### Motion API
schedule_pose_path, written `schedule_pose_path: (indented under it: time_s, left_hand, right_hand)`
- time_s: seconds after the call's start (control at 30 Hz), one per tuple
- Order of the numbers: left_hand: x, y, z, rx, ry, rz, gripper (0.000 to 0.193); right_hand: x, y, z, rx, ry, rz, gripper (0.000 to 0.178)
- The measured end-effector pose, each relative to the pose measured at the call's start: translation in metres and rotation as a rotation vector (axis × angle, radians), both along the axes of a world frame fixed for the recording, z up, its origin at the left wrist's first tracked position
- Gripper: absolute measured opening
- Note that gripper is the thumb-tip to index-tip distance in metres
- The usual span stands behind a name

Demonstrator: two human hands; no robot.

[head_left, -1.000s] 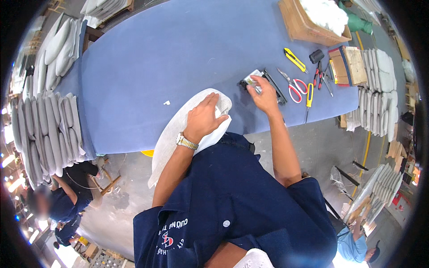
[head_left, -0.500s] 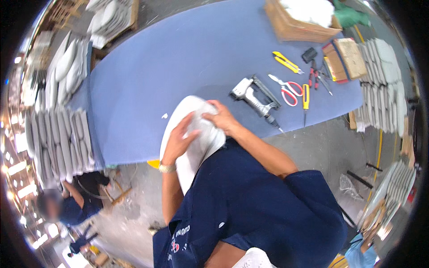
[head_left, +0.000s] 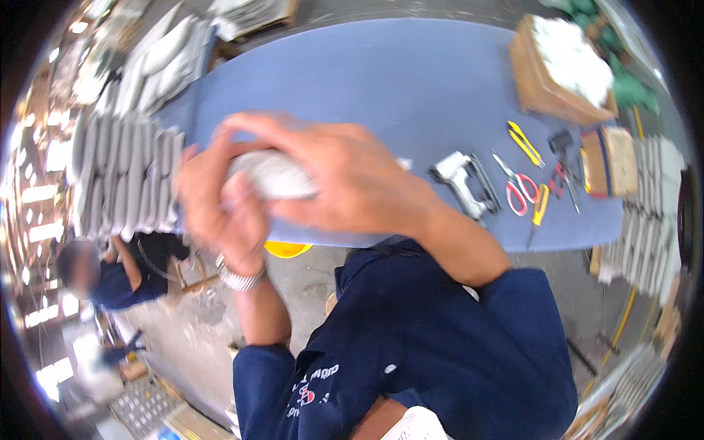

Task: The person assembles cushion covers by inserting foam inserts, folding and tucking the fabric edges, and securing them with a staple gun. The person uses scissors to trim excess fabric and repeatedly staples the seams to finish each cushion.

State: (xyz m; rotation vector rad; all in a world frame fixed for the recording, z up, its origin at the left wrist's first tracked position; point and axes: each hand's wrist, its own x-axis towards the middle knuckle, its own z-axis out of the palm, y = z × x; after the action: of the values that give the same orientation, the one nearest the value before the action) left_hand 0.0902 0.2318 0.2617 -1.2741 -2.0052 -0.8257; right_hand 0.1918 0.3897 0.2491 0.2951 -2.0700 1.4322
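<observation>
A pale grey fabric-covered cushion [head_left: 275, 174] is raised close to the head view, above the near left part of the blue table. Its edge points at me, and fingers hide much of it. My left hand [head_left: 220, 202], blurred, is curled round its left side, a metal watch band at the wrist. From the right, my right hand [head_left: 352, 176] grips the other side, thumb below and fingers over the top. To the right on the table lie a staple gun [head_left: 466, 183], red-handled scissors [head_left: 519, 192], a yellow cutter [head_left: 526, 144] and a yellow-handled screwdriver [head_left: 540, 205].
Red-handled pliers [head_left: 559, 180] lie by a small carton [head_left: 612, 161]. A cardboard box [head_left: 532, 73] of white stuffing stands at the far right of the blue table [head_left: 352, 73]. Stacked grey cushions [head_left: 125, 176] line the left side. Another person [head_left: 121, 275] sits at lower left.
Both hands have lifted the cushion from against my body toward the head view and to the left. It has turned from lengthwise to edge-on. The view has shifted, moving the tools rightward and downward.
</observation>
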Motion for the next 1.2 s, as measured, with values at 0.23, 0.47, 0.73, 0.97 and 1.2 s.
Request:
schedule_pose_path:
  time_s: [0.23, 0.47, 0.73, 0.97, 1.2]
  left_hand:
    - [-0.048, -0.026, -0.03, 0.103, -0.16, 0.094, 0.041]
    - [-0.096, -0.073, -0.044, 0.198, -0.47, 0.26, 0.06]
    - [-0.088, -0.077, -0.04, 0.057, -0.313, 0.242, 0.069]
    - [-0.074, -0.059, -0.024, -0.104, -0.112, 0.122, 0.084]
    - [-0.064, -0.053, 0.025, -0.409, -0.336, -0.042, 0.045]
  right_hand:
    - [0.111, 0.101, -0.129, -0.12, -0.479, -0.591, 0.057]
    - [0.361, 0.187, -0.394, 0.363, -0.973, -1.165, 0.059]
    - [0.337, 0.177, -0.376, 0.531, -1.025, -1.109, 0.051]
    - [0.304, 0.199, -0.366, -0.69, -0.844, -0.646, 0.031]
    - [0.129, 0.082, -0.174, -0.644, -0.572, -0.201, 0.047]
